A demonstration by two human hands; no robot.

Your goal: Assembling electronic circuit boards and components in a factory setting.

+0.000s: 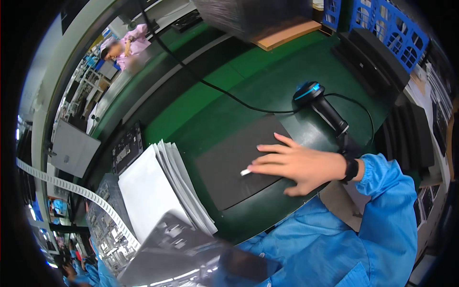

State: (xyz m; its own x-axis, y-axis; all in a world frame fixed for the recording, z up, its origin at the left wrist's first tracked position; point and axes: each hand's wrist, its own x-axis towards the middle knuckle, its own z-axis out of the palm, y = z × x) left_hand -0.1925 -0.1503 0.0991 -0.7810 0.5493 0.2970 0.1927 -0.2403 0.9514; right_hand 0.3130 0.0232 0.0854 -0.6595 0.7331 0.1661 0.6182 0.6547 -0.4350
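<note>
My right hand (311,167) reaches in from the right, palm down, with its fingers spread over a dark flat pad (224,165) on the green bench. At one fingertip shows a small white piece (245,172); whether it is stuck to the finger or lies on the pad, I cannot tell. A black band (351,168) circles the right wrist below a blue sleeve. My left hand is not visible. Low in the picture, a blurred grey, shiny, film-like sheet or panel (179,253) tilts over the bench edge, and what holds it is hidden.
A stack of white sheets (146,186) lies left of the pad. Beyond it stands a black handheld scanner (330,115) with a cable. Black foam-like blocks (406,134) and a blue crate (389,33) are at the right. Across the bench sits a person in pink (131,48).
</note>
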